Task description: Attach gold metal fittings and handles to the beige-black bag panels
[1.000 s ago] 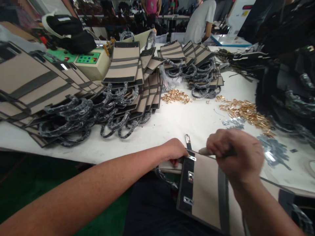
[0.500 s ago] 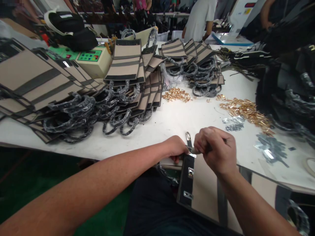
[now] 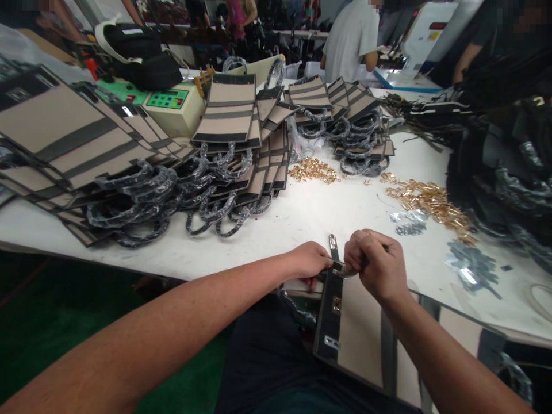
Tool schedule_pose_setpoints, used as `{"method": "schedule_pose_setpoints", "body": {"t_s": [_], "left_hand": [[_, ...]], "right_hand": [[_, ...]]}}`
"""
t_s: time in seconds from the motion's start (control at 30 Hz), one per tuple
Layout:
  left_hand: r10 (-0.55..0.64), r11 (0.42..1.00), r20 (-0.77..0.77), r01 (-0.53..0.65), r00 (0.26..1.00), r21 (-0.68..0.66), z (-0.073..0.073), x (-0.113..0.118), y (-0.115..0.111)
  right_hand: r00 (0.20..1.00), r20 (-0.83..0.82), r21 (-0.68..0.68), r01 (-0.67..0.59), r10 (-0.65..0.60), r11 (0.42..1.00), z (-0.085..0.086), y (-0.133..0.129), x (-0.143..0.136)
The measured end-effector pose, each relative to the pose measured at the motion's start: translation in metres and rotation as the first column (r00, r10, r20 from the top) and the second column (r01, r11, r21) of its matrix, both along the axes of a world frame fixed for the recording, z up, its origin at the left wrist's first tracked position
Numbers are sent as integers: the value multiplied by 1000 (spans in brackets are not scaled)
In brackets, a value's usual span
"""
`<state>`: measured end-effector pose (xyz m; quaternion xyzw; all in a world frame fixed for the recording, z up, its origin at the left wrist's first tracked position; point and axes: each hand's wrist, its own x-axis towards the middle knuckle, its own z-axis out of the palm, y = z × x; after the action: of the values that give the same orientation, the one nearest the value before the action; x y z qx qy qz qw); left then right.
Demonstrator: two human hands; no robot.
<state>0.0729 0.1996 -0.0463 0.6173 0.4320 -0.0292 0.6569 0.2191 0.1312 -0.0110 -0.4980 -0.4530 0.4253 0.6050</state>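
A beige and black bag panel [image 3: 361, 330] lies over the table's front edge and my lap, with metal fittings [image 3: 336, 305] along its black border. My left hand [image 3: 311, 261] pinches the panel's far left corner. Beside its fingertips a dark strap with a metal end [image 3: 332, 242] sticks out over the table. My right hand [image 3: 374, 261] is closed in a fist round a small tool, mostly hidden, whose pale tip [image 3: 347, 271] meets the border by the topmost fitting. A plastic-wrapped handle [image 3: 297, 307] hangs below my left hand.
Stacked bag panels with wrapped handles [image 3: 226, 112] fill the left and back of the white table [image 3: 302, 215]. Gold-coloured fittings [image 3: 431, 201] and grey metal plates [image 3: 472, 267] lie in heaps to the right. Dark bags [image 3: 509, 172] stand at far right. A person [image 3: 351, 43] is behind the table.
My right fist has tilted and shifted slightly, its tool staying at the top fitting. My left hand keeps its hold on the corner. The whole view has moved a little.
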Motion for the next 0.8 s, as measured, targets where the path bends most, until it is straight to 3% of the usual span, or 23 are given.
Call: {"method": "schedule_pose_setpoints", "body": {"t_s": [0.13, 0.2, 0.37, 0.53, 0.7, 0.8], "left_hand": [[5, 1000, 27, -5, 1000, -4, -7, 0, 0], [2, 1000, 40, -2, 999, 0, -9, 0, 0], [-6, 1000, 19, 6, 1000, 17, -5, 0, 1], [-14, 999, 31, 14, 999, 29, -6, 1, 2], [-30, 999, 20, 30, 999, 19, -4, 1, 2], [-41, 999, 32, 40, 999, 22, -3, 1, 3]], "right_hand": [[981, -187, 167, -15, 46, 986, 17, -6, -2], [984, -168, 238, -20, 62, 971, 20, -8, -5], [999, -44, 125, -1, 6, 992, 4, -7, -8], [981, -180, 269, -21, 71, 963, 12, -5, -6], [999, -44, 167, -16, 23, 986, 4, -6, -9], [998, -53, 188, -22, 32, 982, -5, -8, -6]]}}
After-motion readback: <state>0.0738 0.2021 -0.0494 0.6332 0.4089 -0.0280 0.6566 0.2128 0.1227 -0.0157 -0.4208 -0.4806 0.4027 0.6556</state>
